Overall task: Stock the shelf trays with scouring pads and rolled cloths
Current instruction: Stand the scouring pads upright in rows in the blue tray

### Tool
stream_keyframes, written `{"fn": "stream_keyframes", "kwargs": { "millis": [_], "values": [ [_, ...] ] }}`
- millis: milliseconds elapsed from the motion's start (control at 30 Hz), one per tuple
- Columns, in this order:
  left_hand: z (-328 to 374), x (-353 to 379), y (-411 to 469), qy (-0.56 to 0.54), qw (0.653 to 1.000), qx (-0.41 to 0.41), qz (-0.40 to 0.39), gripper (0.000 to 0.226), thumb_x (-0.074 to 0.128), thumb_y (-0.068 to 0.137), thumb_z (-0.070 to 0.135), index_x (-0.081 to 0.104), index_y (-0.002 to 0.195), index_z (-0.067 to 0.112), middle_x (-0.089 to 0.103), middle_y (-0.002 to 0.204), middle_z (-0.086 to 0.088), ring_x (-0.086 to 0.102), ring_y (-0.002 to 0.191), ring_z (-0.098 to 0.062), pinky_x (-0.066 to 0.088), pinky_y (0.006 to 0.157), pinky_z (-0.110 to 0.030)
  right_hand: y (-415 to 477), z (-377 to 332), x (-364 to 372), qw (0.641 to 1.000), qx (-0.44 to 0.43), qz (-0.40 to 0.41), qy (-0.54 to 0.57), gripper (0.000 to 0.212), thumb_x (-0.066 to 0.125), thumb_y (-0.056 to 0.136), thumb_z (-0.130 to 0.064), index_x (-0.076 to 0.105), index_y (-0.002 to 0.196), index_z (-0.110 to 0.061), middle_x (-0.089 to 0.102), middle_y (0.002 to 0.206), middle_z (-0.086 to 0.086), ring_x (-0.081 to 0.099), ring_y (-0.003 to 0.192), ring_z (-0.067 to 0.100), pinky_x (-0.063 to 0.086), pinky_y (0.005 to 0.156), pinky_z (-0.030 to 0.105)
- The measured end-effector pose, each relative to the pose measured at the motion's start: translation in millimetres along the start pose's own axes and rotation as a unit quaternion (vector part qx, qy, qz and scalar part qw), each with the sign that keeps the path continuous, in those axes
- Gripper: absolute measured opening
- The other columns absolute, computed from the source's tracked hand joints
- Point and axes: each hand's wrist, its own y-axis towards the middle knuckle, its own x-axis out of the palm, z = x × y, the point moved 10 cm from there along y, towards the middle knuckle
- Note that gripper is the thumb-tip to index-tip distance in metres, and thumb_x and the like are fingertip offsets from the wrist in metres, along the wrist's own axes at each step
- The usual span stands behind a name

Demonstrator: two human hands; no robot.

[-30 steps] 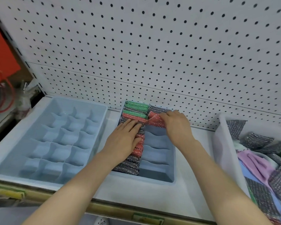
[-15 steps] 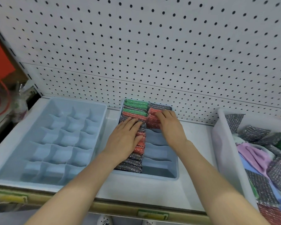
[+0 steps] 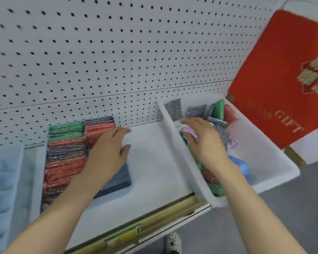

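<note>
A blue divided tray (image 3: 117,187) on the shelf holds rows of green, red and silver scouring pads (image 3: 66,143). My left hand (image 3: 108,153) hovers flat over the tray's right column, fingers straight and holding nothing. My right hand (image 3: 204,140) reaches into the white bin (image 3: 275,180) at the right, fingers spread above loose silver, green and red pads (image 3: 196,110) and a pink cloth (image 3: 189,130). It grips nothing that I can see.
A second blue divided tray (image 3: 2,180) sits at the far left. White pegboard (image 3: 117,52) backs the shelf. A red gift box (image 3: 283,79) leans at the right. The shelf's front rail (image 3: 154,220) carries a price label. A shoe (image 3: 173,241) shows below.
The view has swung right. My right hand left the red pads in the tray and moved over into the white bin. My left hand shifted from the tray's left column to its right side.
</note>
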Motion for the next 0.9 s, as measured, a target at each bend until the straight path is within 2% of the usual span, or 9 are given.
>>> {"fn": "stream_keyframes", "kwargs": {
  "millis": [167,300,367,433,533,600,767,833,900],
  "values": [
    [87,48,65,-0.011,0.996,0.083,0.002,0.049,0.066,0.088,0.015,0.053,0.136,0.016,0.053,0.135,-0.006,0.052,0.12,-0.028,0.042,0.099,-0.038,-1,129,-50,0.993,0.075,-0.027,-0.084,0.042,0.065,0.08,0.004,0.068,0.118,-0.013,0.069,0.11,0.016,0.065,0.097,0.037,0.051,0.076,0.038],
    [131,99,146,0.029,0.996,0.082,-0.024,0.057,0.066,0.086,0.011,0.048,0.14,0.008,0.05,0.14,-0.014,0.05,0.122,-0.036,0.041,0.101,-0.04,25,198,-41,0.973,0.102,-0.133,-0.161,0.037,0.058,0.084,0.0,0.068,0.116,-0.015,0.068,0.111,0.013,0.063,0.1,0.037,0.051,0.078,0.041],
    [133,126,184,0.064,0.995,0.055,-0.048,0.061,0.064,0.086,0.011,0.044,0.143,0.005,0.047,0.141,-0.018,0.047,0.124,-0.04,0.039,0.104,-0.043,40,211,-29,0.97,0.062,-0.153,-0.18,0.035,0.058,0.079,0.004,0.068,0.107,-0.014,0.067,0.106,0.011,0.063,0.094,0.036,0.051,0.069,0.04],
    [127,145,208,0.106,0.992,0.03,-0.054,0.063,0.064,0.081,0.006,0.044,0.141,0.003,0.049,0.136,-0.021,0.049,0.118,-0.043,0.042,0.1,-0.046,53,217,-14,0.963,0.025,-0.172,-0.206,0.03,0.061,0.081,-0.002,0.066,0.109,-0.013,0.065,0.104,0.009,0.062,0.094,0.033,0.052,0.067,0.039],
    [120,150,223,0.172,0.984,-0.014,-0.031,0.064,0.06,0.075,-0.002,0.044,0.137,0.003,0.048,0.129,-0.023,0.051,0.105,-0.043,0.043,0.09,-0.046,65,220,9,0.95,-0.001,-0.206,-0.235,0.021,0.061,0.093,-0.025,0.064,0.111,-0.015,0.062,0.112,0.005,0.054,0.114,0.027,0.052,0.073,0.036],
    [121,147,225,0.202,0.979,-0.039,-0.013,0.064,0.057,0.076,-0.004,0.042,0.138,0.004,0.048,0.126,-0.023,0.052,0.103,-0.041,0.044,0.085,-0.045,69,224,20,0.942,-0.003,-0.216,-0.257,0.017,0.063,0.092,-0.024,0.067,0.106,-0.016,0.057,0.12,0.007,0.051,0.121,0.029,0.053,0.074,0.038],
    [119,150,220,0.276,0.956,-0.067,-0.069,0.035,0.054,0.088,0.009,0.058,0.122,0.015,0.057,0.117,-0.011,0.052,0.106,-0.034,0.043,0.082,-0.039,67,227,17,0.954,0.011,-0.213,-0.21,0.015,0.061,0.088,-0.017,0.065,0.102,-0.016,0.055,0.113,0.006,0.053,0.114,0.03,0.05,0.066,0.038],
    [131,135,221,0.232,0.971,-0.059,-0.029,0.025,0.061,0.088,0.018,0.062,0.113,0.014,0.058,0.11,-0.01,0.053,0.102,-0.034,0.045,0.078,-0.04,66,225,-3,0.967,0.021,-0.187,-0.173,0.016,0.06,0.086,-0.02,0.063,0.1,-0.015,0.057,0.109,0.005,0.059,0.098,0.03,0.042,0.061,0.032],
    [160,111,223,0.116,0.991,-0.016,0.068,0.023,0.067,0.085,0.02,0.062,0.106,0.011,0.057,0.103,-0.012,0.055,0.089,-0.034,0.049,0.068,-0.042,63,228,-27,0.977,0.059,-0.158,-0.135,0.012,0.058,0.084,-0.022,0.059,0.095,-0.015,0.06,0.094,0.003,0.059,0.082,0.031,0.035,0.059,0.031]
  ]
}}
